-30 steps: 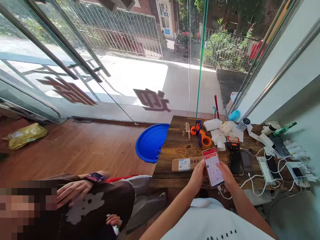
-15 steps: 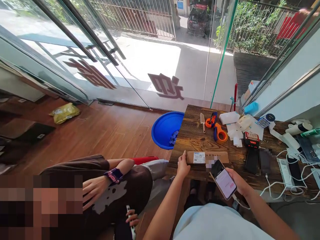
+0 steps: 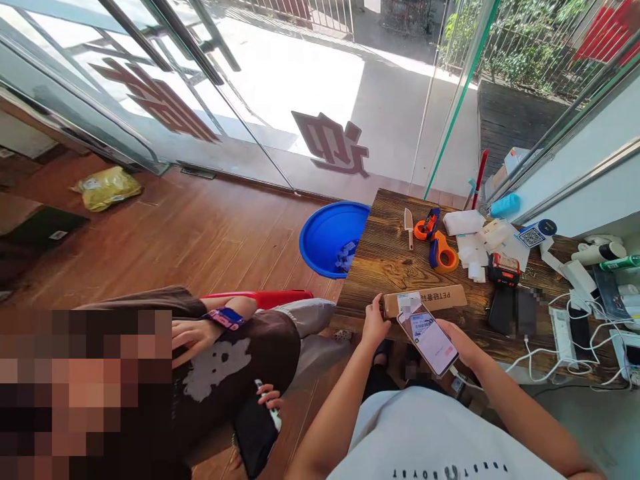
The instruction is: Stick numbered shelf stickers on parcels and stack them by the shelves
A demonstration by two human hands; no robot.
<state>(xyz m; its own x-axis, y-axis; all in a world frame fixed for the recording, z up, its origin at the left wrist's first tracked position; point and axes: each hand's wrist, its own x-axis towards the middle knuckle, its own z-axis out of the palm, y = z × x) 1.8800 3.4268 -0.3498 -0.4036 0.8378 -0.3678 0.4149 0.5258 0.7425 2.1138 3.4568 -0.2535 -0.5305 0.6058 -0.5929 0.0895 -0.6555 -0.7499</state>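
Note:
A long, narrow cardboard box (image 3: 443, 297) with printed characters lies tilted at the front edge of the wooden table. My left hand (image 3: 375, 322) is closed on the box's left end. In my right hand (image 3: 459, 343) is a smartphone (image 3: 433, 343), held over the near side of the box. Its screen shows a camera image of the label above a white area, and a white cable runs from its lower end. The phone hides part of the box and its label.
The wooden table (image 3: 380, 267) also bears a knife (image 3: 409, 227), orange-and-blue tape dispensers (image 3: 444, 255), a red-and-black battery pack (image 3: 504, 269), dark phones (image 3: 505, 310) and white cables. A blue basin (image 3: 320, 233) stands left of it. A person in brown (image 3: 260, 340) is close on my left.
The phone has moved left over the box's label, and its screen now shows that label. The box's left end has turned and tilted slightly in my left hand. My view has shifted down.

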